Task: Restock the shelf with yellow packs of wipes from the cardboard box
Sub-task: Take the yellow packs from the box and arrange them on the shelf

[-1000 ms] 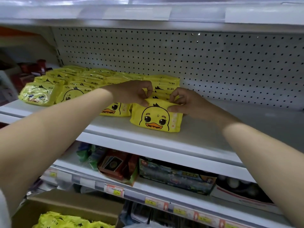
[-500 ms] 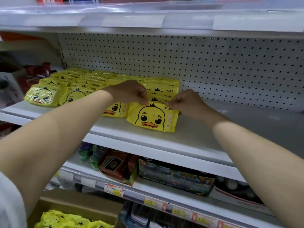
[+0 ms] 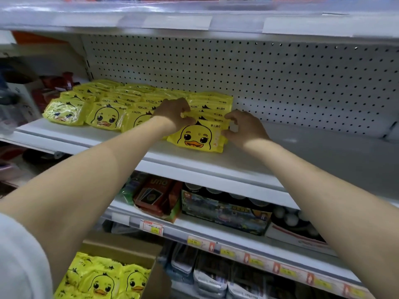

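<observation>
My left hand (image 3: 172, 114) and right hand (image 3: 244, 128) each pinch an upper corner of the yellow duck pack (image 3: 197, 139) at centre frame, fingers curled, as it lies at the front of the shelf (image 3: 302, 160). Rows of packs (image 3: 121, 102) already cover the shelf toward the left. More packs (image 3: 97, 279) wait in the cardboard box (image 3: 129, 249) at lower left, so I judge the restocking partway done.
</observation>
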Tool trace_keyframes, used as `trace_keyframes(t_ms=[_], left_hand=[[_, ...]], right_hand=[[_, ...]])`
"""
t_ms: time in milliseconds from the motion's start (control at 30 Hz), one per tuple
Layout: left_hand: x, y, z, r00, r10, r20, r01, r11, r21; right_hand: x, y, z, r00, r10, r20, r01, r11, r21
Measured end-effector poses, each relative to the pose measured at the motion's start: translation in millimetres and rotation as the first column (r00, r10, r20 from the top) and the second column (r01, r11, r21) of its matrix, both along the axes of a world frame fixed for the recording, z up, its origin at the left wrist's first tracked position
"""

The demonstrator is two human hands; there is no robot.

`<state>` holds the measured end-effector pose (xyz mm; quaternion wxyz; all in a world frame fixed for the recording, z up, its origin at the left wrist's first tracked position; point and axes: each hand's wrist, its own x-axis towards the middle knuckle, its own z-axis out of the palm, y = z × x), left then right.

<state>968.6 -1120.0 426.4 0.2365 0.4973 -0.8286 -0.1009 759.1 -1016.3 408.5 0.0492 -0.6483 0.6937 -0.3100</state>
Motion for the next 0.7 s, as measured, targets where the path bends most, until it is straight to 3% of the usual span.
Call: trace_keyframes(t_ms=[167,300,500,700], left_hand=[[19.3,52.8,-3.8,0.994,0.051,-0.094,-0.052,0.999,-0.014],[54.6,111.1,-20.4,0.989,0.095,-0.116,-0.093,0.995,0.019],[130.1,180.9,-58.0,0.964,0.261,0.044,-0.264,0.951,0.162],[205.6,229.5,-87.8,0.909,0.367,0.199,-0.401,0.899,0.176]], right_hand=[[16.1,42.3,6.2,0.999,0.01,-0.039,-0.008,0.999,0.043],[44.5,76.7,-1.5,0.981,0.081,-0.177,-0.064,0.993,0.103],[115.4,111.2,-33.4,0.933,0.28,-0.229,-0.241,0.953,0.184],[190.4,129.8,-60.9,0.848,0.464,-0.255,-0.403,0.878,0.258]])
